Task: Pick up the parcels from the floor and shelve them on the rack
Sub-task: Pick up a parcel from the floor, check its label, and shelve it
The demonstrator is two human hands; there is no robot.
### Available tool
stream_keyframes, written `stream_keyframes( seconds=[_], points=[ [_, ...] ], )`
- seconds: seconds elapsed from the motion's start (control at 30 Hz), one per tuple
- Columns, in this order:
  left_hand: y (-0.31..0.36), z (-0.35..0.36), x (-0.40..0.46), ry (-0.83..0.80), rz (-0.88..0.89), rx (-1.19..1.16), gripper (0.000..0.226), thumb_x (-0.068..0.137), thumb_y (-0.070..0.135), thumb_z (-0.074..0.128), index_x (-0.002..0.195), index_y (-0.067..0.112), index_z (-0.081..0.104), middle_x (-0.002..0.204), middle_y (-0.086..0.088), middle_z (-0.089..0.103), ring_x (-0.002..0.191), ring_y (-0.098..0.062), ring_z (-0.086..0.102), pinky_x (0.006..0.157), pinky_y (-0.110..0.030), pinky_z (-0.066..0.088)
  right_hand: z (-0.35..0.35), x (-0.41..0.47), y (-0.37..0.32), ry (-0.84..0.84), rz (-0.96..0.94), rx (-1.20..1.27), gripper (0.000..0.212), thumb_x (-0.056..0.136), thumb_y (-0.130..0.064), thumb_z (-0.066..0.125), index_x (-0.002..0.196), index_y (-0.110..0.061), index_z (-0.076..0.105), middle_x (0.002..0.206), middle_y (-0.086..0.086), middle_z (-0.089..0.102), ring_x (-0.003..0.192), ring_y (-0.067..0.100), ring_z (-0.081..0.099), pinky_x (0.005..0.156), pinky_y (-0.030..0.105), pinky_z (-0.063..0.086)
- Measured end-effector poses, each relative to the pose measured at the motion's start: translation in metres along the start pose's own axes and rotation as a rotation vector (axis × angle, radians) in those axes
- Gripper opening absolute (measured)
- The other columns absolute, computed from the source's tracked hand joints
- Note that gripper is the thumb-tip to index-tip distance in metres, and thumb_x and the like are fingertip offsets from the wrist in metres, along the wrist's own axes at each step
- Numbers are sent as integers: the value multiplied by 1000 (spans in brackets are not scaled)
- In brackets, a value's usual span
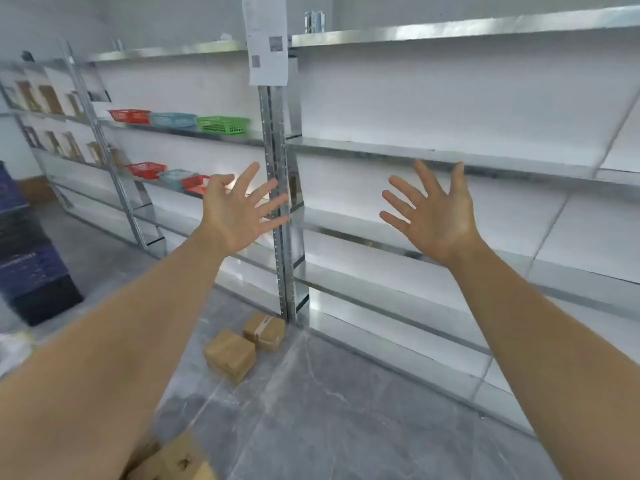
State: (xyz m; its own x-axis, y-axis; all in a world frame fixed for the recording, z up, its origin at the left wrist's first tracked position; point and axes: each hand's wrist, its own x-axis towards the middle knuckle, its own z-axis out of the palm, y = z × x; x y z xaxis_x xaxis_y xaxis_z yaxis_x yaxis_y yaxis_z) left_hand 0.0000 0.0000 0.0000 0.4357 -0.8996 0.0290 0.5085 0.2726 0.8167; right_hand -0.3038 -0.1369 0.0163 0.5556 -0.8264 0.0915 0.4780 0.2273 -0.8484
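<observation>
At centre frame: both arms reach out in front of the rack (450, 157), nothing carried.
Step in hand: judging by the bare shelves ahead and boxes down low, this looks like the very start, with no parcel picked up yet.
Left hand (239, 216): fingers fanned wide, palm forward, gripping nothing; it overlaps the rack's upright post (277, 188) in the picture, but whether it touches is unclear.
Right hand (433, 216): spread just as wide, empty, held up before the middle shelf.
Parcels: two brown boxes (244, 344) sit on the grey floor (329, 410) at lower centre, side by side near the foot of the post; another box (173, 459) peeks in at the bottom edge.
Next move: probably a bend down, both palms closing on the sides of one box, then a lift to an open shelf.
Elsewhere: coloured baskets (180, 121) line the shelves at upper left.
</observation>
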Motion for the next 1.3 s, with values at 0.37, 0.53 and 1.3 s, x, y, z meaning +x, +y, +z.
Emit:
stream_keyframes(
  seconds=[0.37, 0.53, 1.3],
  points=[
    [37, -199, 151, 283, -7, -127, 56, 98, 47, 36, 148, 34, 58, 149, -11, 62, 134, -40, 60, 114, -65, 43, 110, 231, 159, -57, 183, 2, 74, 98, -76, 28, 156, -35, 48, 156, 8, 56, 141, 33, 56, 121, 58, 39],
    [44, -278, 206, 383, -52, -121, 58, 97, 49, 35, 146, 32, 60, 149, -12, 63, 133, -40, 61, 116, -66, 39, 146, 312, 245, -80, 315, 15, 74, 99, -75, 24, 159, -35, 43, 161, 8, 51, 143, 33, 53, 122, 57, 37],
    [-4, -458, 397, 889, -30, -137, 52, 99, 42, 36, 140, 29, 66, 149, -8, 63, 139, -34, 55, 121, -64, 35, 166, 684, 472, -494, 753, -180, 70, 100, -73, 30, 159, -37, 40, 164, 8, 46, 150, 31, 44, 123, 57, 35]
  ],
)
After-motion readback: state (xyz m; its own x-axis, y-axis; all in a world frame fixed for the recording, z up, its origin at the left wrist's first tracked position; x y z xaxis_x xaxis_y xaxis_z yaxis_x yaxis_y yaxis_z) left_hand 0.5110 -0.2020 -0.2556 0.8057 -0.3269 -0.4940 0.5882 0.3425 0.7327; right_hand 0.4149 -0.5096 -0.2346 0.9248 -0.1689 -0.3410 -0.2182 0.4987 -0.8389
